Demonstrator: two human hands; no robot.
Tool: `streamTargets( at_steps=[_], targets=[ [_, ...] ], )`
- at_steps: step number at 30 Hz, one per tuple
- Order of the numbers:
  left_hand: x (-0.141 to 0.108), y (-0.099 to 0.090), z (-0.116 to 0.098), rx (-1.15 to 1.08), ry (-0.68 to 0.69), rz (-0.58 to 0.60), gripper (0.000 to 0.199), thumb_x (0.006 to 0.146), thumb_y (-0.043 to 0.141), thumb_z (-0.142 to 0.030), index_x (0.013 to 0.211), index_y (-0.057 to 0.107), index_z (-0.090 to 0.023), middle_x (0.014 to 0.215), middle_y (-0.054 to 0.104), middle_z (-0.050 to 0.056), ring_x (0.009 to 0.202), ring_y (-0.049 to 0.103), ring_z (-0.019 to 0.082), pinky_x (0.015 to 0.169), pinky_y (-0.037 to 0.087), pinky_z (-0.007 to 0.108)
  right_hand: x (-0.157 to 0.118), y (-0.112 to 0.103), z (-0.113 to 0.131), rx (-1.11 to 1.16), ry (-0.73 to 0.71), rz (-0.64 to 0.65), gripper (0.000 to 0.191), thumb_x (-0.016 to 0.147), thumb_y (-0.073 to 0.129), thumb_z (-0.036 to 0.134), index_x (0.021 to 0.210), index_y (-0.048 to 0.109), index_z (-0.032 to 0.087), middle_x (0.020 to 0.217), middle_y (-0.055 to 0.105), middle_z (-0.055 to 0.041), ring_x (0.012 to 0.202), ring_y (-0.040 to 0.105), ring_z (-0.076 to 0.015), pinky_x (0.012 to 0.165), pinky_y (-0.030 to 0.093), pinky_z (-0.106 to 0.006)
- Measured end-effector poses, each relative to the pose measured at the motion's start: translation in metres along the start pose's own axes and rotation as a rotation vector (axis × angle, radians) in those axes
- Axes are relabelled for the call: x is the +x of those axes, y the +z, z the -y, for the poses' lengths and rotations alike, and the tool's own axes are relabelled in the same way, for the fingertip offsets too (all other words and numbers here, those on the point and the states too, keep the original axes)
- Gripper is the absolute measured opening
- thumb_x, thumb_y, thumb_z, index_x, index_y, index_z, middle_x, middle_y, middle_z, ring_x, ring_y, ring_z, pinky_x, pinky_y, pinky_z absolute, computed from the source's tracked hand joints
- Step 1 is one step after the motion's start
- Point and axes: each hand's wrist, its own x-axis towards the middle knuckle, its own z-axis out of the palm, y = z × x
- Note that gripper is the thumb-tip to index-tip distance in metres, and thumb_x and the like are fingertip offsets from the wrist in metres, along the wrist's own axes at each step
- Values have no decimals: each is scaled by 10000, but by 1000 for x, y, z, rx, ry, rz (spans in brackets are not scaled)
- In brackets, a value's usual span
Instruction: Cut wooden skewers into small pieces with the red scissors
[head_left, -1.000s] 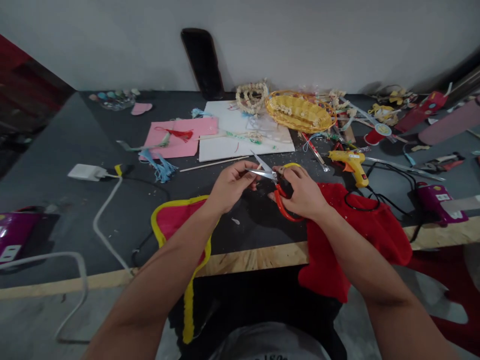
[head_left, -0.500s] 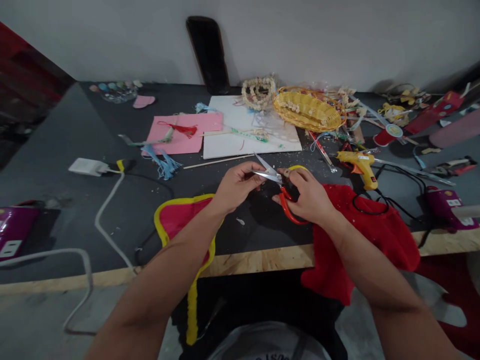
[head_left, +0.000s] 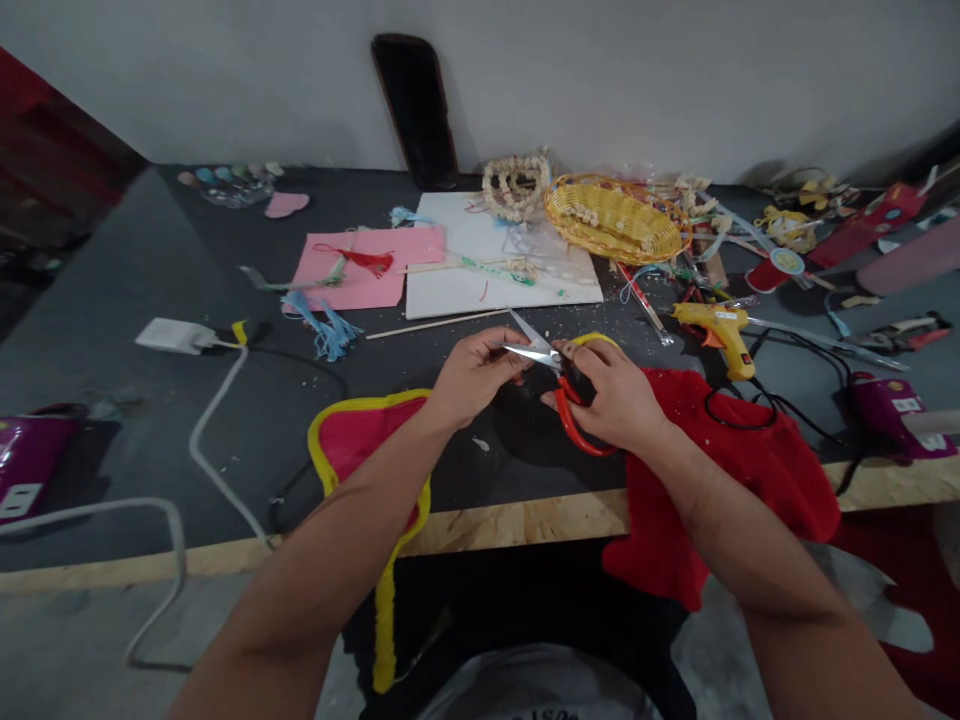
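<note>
Still grips the parted scissors (head_left: 553,358) above the desk (head_left: 517,465) with the right hand (head_left: 619,395); keeps the left hand (head_left: 474,372) curled beside the blades, any pinched piece indiscernible; barely shifts, suggesting unfinished cutting.

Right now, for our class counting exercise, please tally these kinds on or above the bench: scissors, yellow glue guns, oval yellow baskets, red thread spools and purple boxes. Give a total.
Scissors: 1
Yellow glue gun: 1
Oval yellow basket: 1
Red thread spool: 1
Purple boxes: 2
Total: 6
</note>
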Motion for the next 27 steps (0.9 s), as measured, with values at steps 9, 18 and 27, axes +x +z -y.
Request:
streamTargets(
  at_steps=[9,18,27],
  targets=[
    [0,2,0,-81,15,-15,259,661,776,-350,764,619,-170,685,614,-20,558,526,86,534,463,220,-1,1,3,-16,-1,-17,546,816,619,530,1247,555,201,1138,630,-130,1070,588,-299,904,528,-452],
    [-3,4,0,-155,-20,-44,271,615,805,-340,742,628,-178,660,622,-20,527,525,87,508,466,226,-3,0,10,-52,10,-28,531,820,600,569,1208,581,208,1112,646,-129,1031,613,-295,863,547,-434],
    [-1,-1,2,-129,-56,-16,135,602,749,-182,705,664,-161,612,612,-28,487,523,70,500,445,208,0,-3,8,-81,-22,11,586,801,602,585,1244,544,206,1108,606,-131,1057,574,-309,872,541,-463]
  ],
)
